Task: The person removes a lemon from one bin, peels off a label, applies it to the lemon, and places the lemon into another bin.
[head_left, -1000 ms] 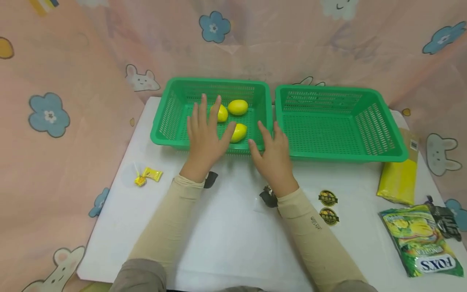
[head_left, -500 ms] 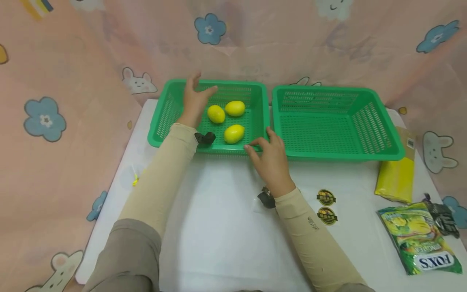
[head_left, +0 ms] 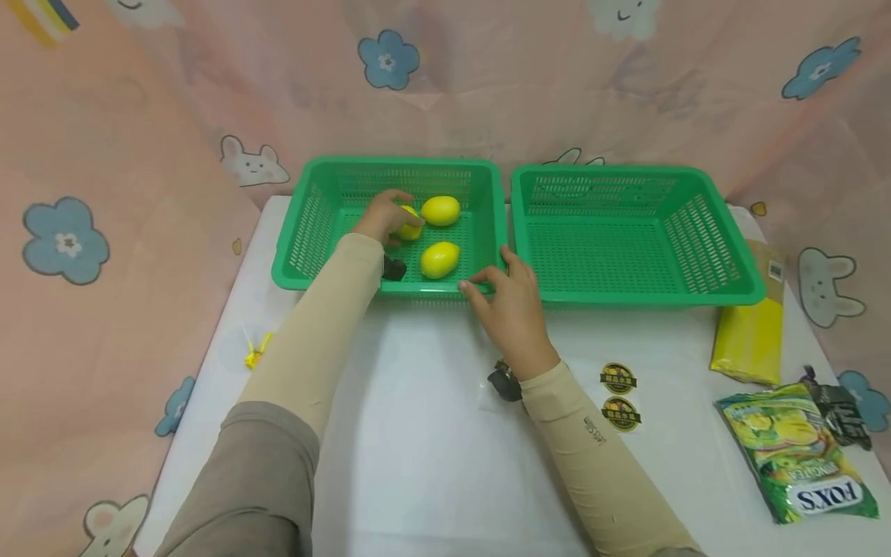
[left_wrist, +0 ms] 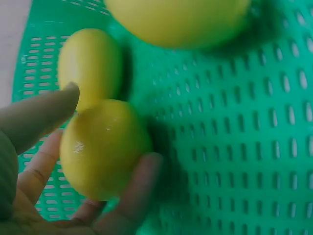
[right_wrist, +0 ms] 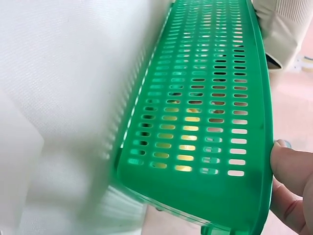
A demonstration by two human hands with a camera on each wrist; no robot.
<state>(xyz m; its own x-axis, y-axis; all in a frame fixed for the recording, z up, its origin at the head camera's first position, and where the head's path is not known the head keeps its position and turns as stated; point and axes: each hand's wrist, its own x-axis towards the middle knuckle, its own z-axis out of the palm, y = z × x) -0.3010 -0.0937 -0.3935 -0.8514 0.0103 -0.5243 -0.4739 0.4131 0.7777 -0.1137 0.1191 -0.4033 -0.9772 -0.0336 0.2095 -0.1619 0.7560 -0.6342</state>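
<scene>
My left hand (head_left: 379, 219) is down inside the left green basket (head_left: 327, 161). Its fingers and thumb curl round a lemon (left_wrist: 105, 152), which sits against a second lemon (left_wrist: 90, 63) in the left wrist view. A third lemon (head_left: 439, 261) lies closer to the basket's front wall. My right hand (head_left: 513, 313) pinches the same basket's rim near the front right corner. In the right wrist view the thumb (right_wrist: 291, 169) presses on the rim, and the lemons show yellow through the slots.
A second green basket (head_left: 602, 298) stands close on the right. Beyond it lie a yellow packet (head_left: 748, 344), a green candy bag (head_left: 797, 456) and a black wrapper (head_left: 842, 414). Two round stickers (head_left: 619, 396) are on the white table. A small yellow candy (head_left: 256, 354) lies left of my sleeve.
My left hand has moved from above the basket down inside it and round a lemon. My right hand has come to the basket's rim, its fingers closing there.
</scene>
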